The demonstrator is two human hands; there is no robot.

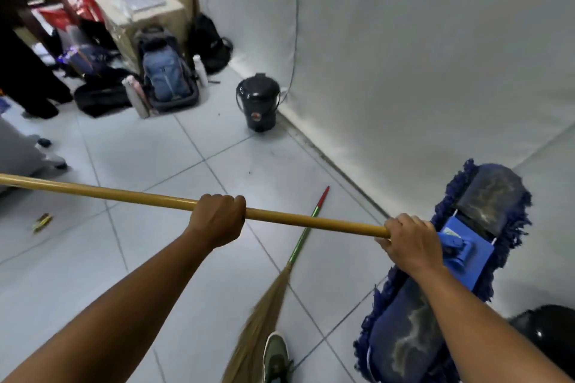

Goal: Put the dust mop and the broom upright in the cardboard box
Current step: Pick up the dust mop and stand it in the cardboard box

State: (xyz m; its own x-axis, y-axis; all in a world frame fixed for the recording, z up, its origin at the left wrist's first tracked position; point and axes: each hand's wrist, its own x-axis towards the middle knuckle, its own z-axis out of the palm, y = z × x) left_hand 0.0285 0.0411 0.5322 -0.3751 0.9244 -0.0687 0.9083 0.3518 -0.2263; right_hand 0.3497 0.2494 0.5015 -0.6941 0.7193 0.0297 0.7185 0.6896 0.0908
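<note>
Dust mop [448, 270] held off the floor in both my hands, its wooden handle [130, 194] running almost level across the middle of the frame, from the left edge to the blue head at lower right. My left hand [217, 218] is wrapped around the shaft near its middle, fingers curled tight over the top. My right hand [410, 242] grips the end where the handle meets the blue bracket, fingers closed around it, so it is the hand nearer the head. The broom [280, 286] lies on the tiled floor [140, 149] below the shaft, bristles at the bottom centre of the frame, its green stick pointing up and right toward the wall. A cardboard box [146, 14] stands at upper left among bags, well apart from the mop; whether it is the target box I cannot tell. As I judge it, the long axis must swing from level to vertical, head end down, before the mop goes in.
</note>
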